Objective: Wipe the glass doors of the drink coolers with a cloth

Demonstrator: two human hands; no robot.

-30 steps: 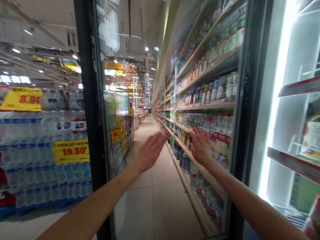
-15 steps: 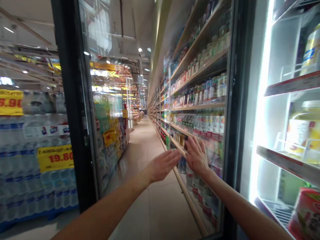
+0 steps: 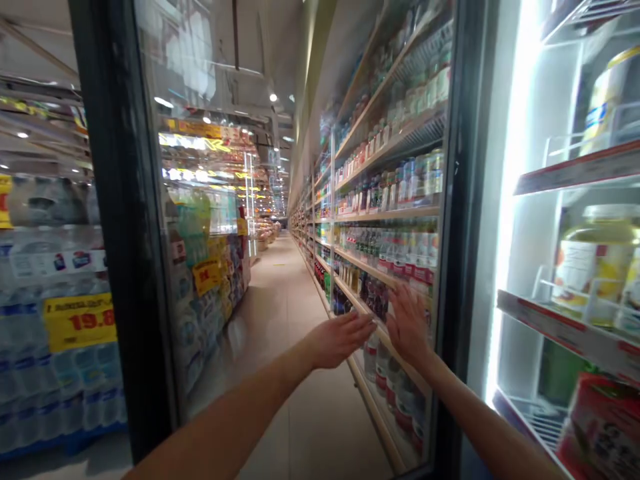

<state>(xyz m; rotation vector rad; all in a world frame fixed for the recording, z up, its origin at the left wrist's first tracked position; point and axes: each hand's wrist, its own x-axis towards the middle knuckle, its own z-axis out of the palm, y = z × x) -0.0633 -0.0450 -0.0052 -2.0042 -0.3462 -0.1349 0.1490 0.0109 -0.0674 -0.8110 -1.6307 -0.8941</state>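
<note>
Before me stands the dark-framed glass door (image 3: 455, 220) of a lit cooler. My left hand (image 3: 340, 339) is held out with its fingers straight and close together, palm turned down, holding nothing. Just to its right, my right hand (image 3: 409, 323) is raised with its fingers stretched upward, also with nothing in it. Both hands are in front of the pane. Whether either one touches the glass, I cannot tell. In the glass, rows of bottles on shelves (image 3: 385, 213) appear behind my right hand.
At the right, inside the cooler, a yellow juice bottle (image 3: 590, 260) stands on a shelf above a red pack (image 3: 605, 427). Stacked water bottles (image 3: 60, 373) with a yellow price sign (image 3: 77, 322) are at the left. A pale aisle floor (image 3: 275, 280) runs away in the middle.
The view has shifted slightly, so the door frame and shelves sit further left. Both hands have moved a little to the right across the pane. Their fingers remain stretched out.
</note>
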